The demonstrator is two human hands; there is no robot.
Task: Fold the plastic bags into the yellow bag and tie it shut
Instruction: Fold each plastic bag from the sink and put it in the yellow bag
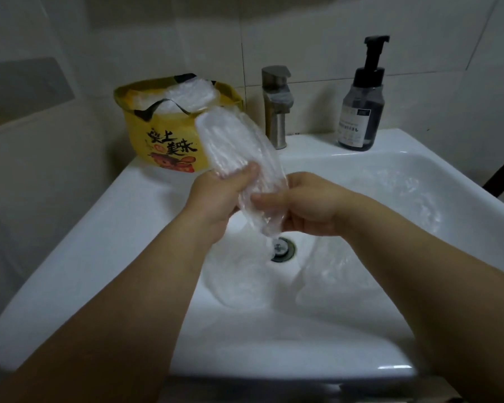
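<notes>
A clear plastic bag (239, 149), folded into a long strip, slants up over the sink. My left hand (216, 196) grips its middle with the thumb on top. My right hand (303, 205) pinches the strip's lower part just to the right. The yellow bag (163, 141) with black handles stands open on the sink's back left corner, with clear folded bags (189, 94) showing inside it. Several more clear bags (239, 280) lie loose in the basin below my hands and to the right (405, 193).
The white sink (105, 228) fills most of the view, its drain (282, 250) under my hands. A metal tap (275, 106) stands behind, and a dark pump bottle (361, 112) at the back right. Tiled wall lies behind them.
</notes>
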